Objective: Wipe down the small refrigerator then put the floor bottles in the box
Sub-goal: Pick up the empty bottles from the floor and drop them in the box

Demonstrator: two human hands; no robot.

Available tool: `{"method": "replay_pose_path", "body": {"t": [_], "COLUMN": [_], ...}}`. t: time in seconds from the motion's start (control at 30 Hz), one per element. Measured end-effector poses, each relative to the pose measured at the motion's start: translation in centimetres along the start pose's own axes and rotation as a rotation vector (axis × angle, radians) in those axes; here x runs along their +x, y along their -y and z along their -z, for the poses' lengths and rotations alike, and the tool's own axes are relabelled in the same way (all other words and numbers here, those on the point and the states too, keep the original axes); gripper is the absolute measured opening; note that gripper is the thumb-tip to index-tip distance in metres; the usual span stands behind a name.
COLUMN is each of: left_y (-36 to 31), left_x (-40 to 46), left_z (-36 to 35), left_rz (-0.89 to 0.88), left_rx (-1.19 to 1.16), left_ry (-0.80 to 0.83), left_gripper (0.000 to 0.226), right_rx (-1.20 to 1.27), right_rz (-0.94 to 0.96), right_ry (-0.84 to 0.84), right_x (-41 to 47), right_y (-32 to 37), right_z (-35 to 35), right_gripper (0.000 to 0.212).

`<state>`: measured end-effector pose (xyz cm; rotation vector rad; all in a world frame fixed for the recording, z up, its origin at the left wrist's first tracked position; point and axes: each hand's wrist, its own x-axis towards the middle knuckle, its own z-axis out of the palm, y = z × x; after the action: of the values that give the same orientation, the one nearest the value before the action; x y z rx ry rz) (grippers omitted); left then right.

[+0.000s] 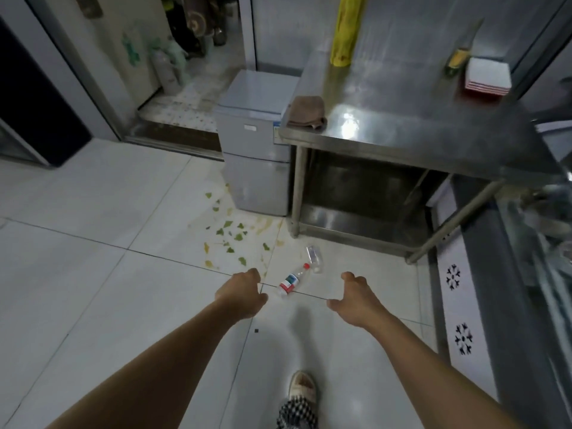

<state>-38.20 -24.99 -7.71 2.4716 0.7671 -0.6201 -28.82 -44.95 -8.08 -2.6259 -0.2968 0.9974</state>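
Note:
A small silver refrigerator (257, 144) stands on the floor against the left end of a steel table (418, 125). A brown cloth (307, 113) lies folded on the table's near left corner. Two plastic bottles lie on the white tiles: one with a red cap and a red-green label (292, 280), and a clear one (314, 257) just beyond it. My left hand (243, 294) hovers left of the labelled bottle, fingers curled and holding nothing. My right hand (356, 297) hovers to its right, fingers apart and empty. No box is in view.
Green leaf scraps and yellowish stains (230, 235) litter the tiles in front of the refrigerator. A yellow roll (343, 32), a bottle (458, 57) and a stack of plates (487, 77) stand on the table. A steel counter (510, 289) runs along the right. My slippered foot (302, 388) is below.

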Motion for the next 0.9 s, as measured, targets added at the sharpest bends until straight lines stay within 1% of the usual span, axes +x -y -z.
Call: {"method": "replay_pose_path", "body": {"t": [0.2, 0.5, 0.73, 0.9], "left_y": [-1.3, 0.8, 3.1, 4.2], "left_x": [8.6, 21.0, 30.1, 37.1], "left_z": [0.5, -1.9, -6.2, -11.6], "left_rz": [0.033, 0.071, 0.048, 0.06], "left_rx": [-0.019, -0.037, -0.003, 0.028], "left_ry": [-0.019, 0.026, 0.106, 0.141], "left_gripper": [0.047, 0.049, 0.051, 0.052], "right_rx": [-0.008, -0.033, -0.003, 0.063], "right_rz": [0.012, -0.047, -0.125, -0.173], "right_ry": [0.052, 0.118, 0.106, 0.075], "right_x": [10.4, 21.7, 29.3, 36.3], "right_y": [1.4, 2.5, 0.9, -2.5], "right_z": [1.7, -1.7, -5.5, -9.3], "right_gripper": [0.067, 0.065, 0.066, 0.065]}}
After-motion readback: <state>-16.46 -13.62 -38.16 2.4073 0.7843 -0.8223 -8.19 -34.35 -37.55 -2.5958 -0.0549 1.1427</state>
